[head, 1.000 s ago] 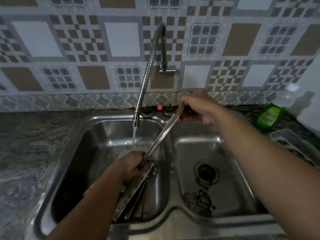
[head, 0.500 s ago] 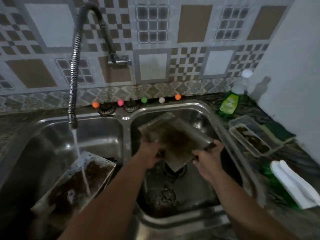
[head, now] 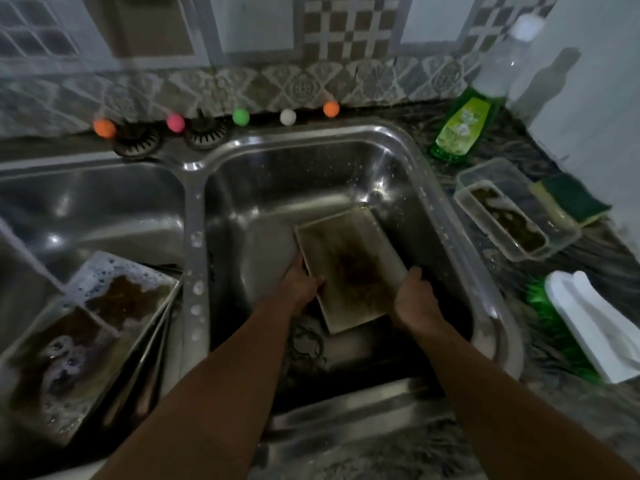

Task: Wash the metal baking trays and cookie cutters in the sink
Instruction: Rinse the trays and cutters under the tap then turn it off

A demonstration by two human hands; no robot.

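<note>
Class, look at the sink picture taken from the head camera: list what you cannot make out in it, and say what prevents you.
1. Head view: dark shapes on the right basin floor, perhaps cookie cutters; too dim and blurred.
2. Tap: cut off by the top edge.
3. Left basin trays: foam and brown water hide their surfaces; the stack's count is unclear.
4. Green bottle: label too blurred to read.
5. Fingertips of left hand and right hand: hidden behind the held tray.

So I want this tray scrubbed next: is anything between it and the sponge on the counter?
Only the right basin's wall and rim and the clear plastic container lie between the tray, held by both hands, and the sponge.
</note>
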